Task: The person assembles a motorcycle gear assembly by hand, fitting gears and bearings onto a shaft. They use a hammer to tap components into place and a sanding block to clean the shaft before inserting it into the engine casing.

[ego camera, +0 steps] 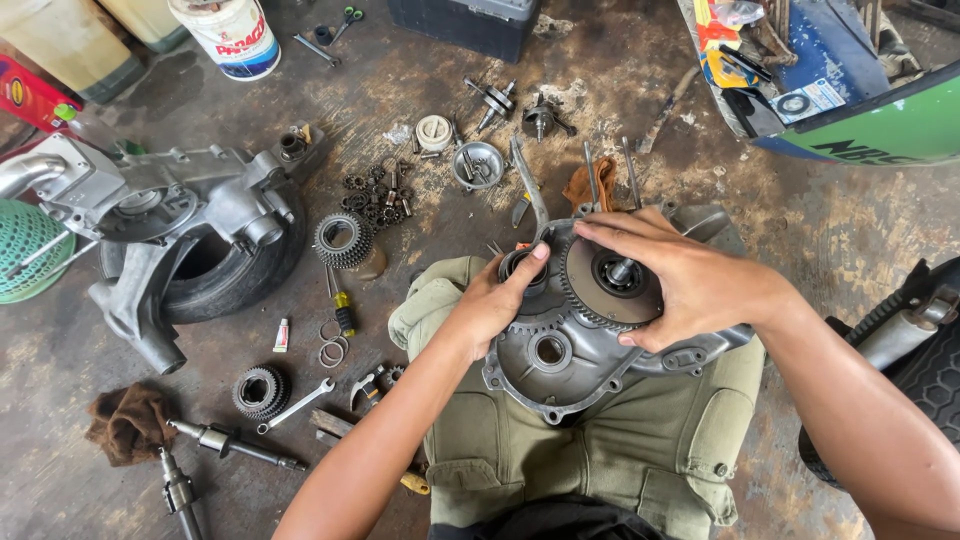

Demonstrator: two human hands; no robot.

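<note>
Resting on the person's lap, over olive cargo trousers (pixel 600 450), a grey engine case half (pixel 580 350) lies tilted a little toward the camera; the left hand (pixel 495 300) curls loosely at its left edge, thumb pressed on a small dark gear (pixel 522 266) seated there, holding nothing else; the right hand (pixel 680 275) lies flat and spread over a large toothed clutch gear (pixel 612 282) in the case, fingertips on its rim, fingers open rather than clenched; a round bearing bore (pixel 550 350) shows below the two gears.

Just left of the knee on the floor lie a combination wrench (pixel 296 405), a stacked gear cluster (pixel 262 390), a yellow-handled screwdriver (pixel 343 310), loose rings (pixel 333 350) and a small tube (pixel 283 335); a brown rag (pixel 130 422) and two steel shafts (pixel 230 445) lie nearer the lower left corner.

Farther out, a ring gear (pixel 343 238) and a scatter of small gears (pixel 378 192) sit beside another engine case (pixel 170 200) propped on a black tyre (pixel 235 275); a second tyre (pixel 925 380) edges in at right.

Beyond the case half lie a metal cup (pixel 478 165), a crankshaft (pixel 492 100), an orange rag (pixel 585 185), a white bucket (pixel 232 35) and a dark box (pixel 465 22); a green and blue body panel (pixel 860 120) fills the upper right; the floor (pixel 820 240) is stained, oily concrete.
</note>
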